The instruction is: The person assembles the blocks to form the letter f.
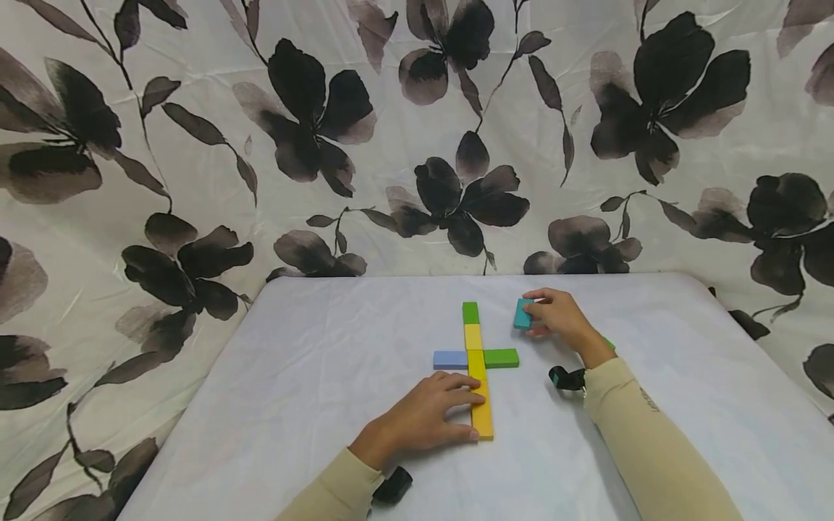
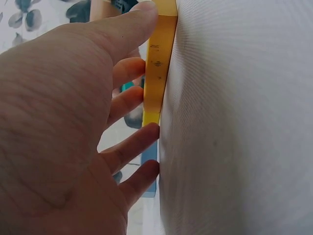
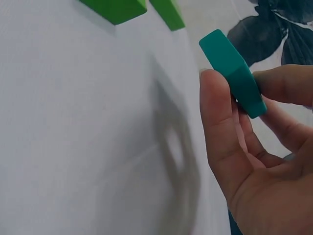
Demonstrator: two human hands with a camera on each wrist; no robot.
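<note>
The surface (image 1: pixel 274 420) is white; a flowered cloth (image 1: pixel 365 94) hangs beyond its far edge. Toward that edge, the right hand (image 1: pixel 560 317) pinches a teal block (image 1: pixel 522 315) between thumb and fingers. The left hand (image 1: pixel 422 414), fingers apart, touches a yellow row (image 1: pixel 483 421); a blue block (image 1: pixel 449 359) joins it toward the left edge, a green block (image 1: pixel 502 358) toward the right.

Left fingers (image 2: pixel 128 100) against a yellow block (image 2: pixel 159 81) (dark-specked along its side).
</note>
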